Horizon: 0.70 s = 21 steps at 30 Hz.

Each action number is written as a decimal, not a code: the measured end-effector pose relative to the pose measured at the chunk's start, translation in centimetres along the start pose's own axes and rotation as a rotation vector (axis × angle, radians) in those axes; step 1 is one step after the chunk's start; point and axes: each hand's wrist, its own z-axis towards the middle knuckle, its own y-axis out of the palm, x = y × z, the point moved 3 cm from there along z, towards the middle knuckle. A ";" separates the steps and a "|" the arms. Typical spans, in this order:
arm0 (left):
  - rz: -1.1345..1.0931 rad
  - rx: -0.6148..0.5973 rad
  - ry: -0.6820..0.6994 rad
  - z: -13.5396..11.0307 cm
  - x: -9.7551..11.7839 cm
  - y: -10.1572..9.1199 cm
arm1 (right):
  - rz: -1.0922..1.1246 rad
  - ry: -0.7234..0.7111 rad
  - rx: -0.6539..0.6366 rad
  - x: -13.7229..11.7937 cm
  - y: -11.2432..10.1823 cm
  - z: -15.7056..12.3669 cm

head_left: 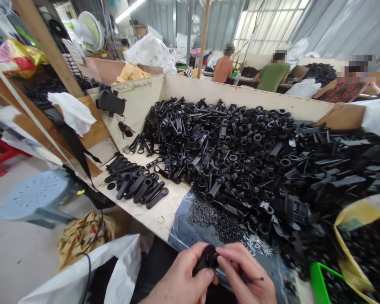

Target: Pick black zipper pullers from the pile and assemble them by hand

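Observation:
At the table's front edge, my left hand [185, 274] is closed around a black plastic part [210, 256] with a rounded end. The fingers of my right hand [248, 272] are pinched against the right side of that part. A thin dark piece [256, 278] sticks out from under my right fingers; its kind is hidden. Just beyond my hands, small silver metal pins [258, 245] and many tiny black pieces [205, 215] lie on a dark blue sheet [180, 221]. Flat black arms with ring ends [142, 188] lie in a group to the left.
A large heap of black plastic parts [215, 147] fills the walled table. At right are a green bin [318, 283] and a yellow-edged sack [343, 228]. A white sack [123, 270] and blue stool [34, 194] are at left. Several people sit beyond the back wall [228, 90].

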 end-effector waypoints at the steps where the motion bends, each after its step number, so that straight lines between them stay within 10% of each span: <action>1: 0.015 -0.003 0.000 -0.1 0.0 0.0 | 0.003 0.001 0.001 -0.1 0.0 -0.1; 21: 0.182 -0.038 -0.008 -1.0 -0.6 -0.4 | -0.018 -0.119 -0.242 -0.9 -1.1 1.0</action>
